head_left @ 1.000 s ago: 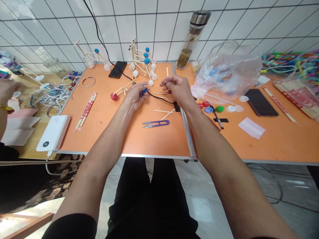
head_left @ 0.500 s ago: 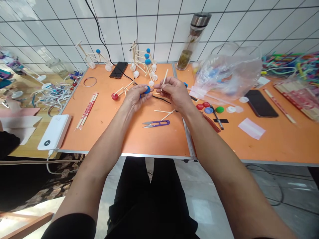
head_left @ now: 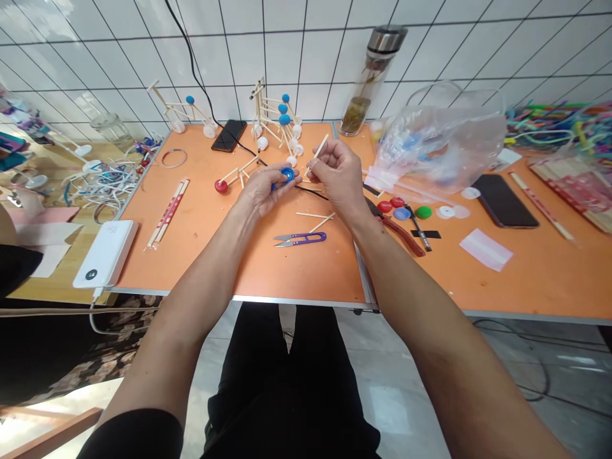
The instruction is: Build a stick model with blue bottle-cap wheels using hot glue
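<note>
My left hand (head_left: pixel 264 189) is closed on a blue bottle cap (head_left: pixel 287 173), whose hollow side partly shows between thumb and fingers. Just to its right, my right hand (head_left: pixel 337 173) pinches a thin wooden stick (head_left: pixel 321 146), tilted with its lower end near the cap; a small gap seems to lie between them. Below the hands are loose sticks (head_left: pixel 316 215) and a pair of purple thread snips (head_left: pixel 301 239). Left of my left hand stands a small stick frame with a red cap (head_left: pixel 220 185).
Stick models with white and blue caps (head_left: pixel 284 120) stand by the wall. Right of my hands lie red-handled pliers (head_left: pixel 406 237), coloured caps, a pen and a phone (head_left: pixel 505 201). A glass bottle (head_left: pixel 358 108) and a plastic bag (head_left: pixel 437 140) stand behind; a power bank (head_left: pixel 106 254) lies left.
The blue cap has turned so its hollow side shows more. My right hand has lifted slightly right, tilting the stick further over. The pliers show more fully beside my right forearm.
</note>
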The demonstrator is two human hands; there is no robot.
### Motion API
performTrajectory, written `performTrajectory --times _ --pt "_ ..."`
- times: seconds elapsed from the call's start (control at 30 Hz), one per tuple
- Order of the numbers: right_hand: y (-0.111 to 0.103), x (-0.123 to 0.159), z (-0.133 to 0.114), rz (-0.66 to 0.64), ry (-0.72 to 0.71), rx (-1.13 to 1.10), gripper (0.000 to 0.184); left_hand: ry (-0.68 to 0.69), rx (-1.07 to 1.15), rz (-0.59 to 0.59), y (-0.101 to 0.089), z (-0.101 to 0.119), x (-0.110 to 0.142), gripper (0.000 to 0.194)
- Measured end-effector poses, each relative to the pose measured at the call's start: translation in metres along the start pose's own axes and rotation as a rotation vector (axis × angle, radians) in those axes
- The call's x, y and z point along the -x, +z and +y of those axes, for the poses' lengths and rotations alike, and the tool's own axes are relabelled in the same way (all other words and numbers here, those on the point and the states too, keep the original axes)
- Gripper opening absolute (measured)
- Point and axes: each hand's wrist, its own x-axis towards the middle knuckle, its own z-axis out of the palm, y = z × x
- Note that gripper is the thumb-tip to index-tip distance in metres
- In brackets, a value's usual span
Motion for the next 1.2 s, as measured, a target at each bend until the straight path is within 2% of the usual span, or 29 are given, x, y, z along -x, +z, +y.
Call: performTrajectory --times 0.1,0.5,0.73,0.9,1.07,1.2 --pt "0.002 0.0 0.003 -0.003 -0.03 0.013 0.023 -0.003 -0.012 -0.027 0.002 -0.001 0.001 0.042" --pt "0.007 0.009 -0.009 -0.003 -0.104 0.059 0.023 -0.002 -0.022 -0.066 0.007 -0.004 0.004 0.072" --pt "0.01 0.017 -0.02 0.012 -0.044 0.168 0.019 0.039 -0.048 -0.063 0.006 -0.005 0.004 0.049" --pt "0.008 0.017 -0.023 0.01 -0.033 0.16 0.014 0.031 -0.036 -0.052 0.006 -0.005 0.005 0.049" --pt "0.008 0.017 -0.023 0.011 -0.008 0.134 0.015 0.035 -0.045 -0.054 0.008 -0.004 0.007 0.037" --pt "0.009 0.018 -0.025 0.007 -0.033 0.145 0.015 0.038 -0.042 -0.071 0.008 -0.003 0.008 0.038"
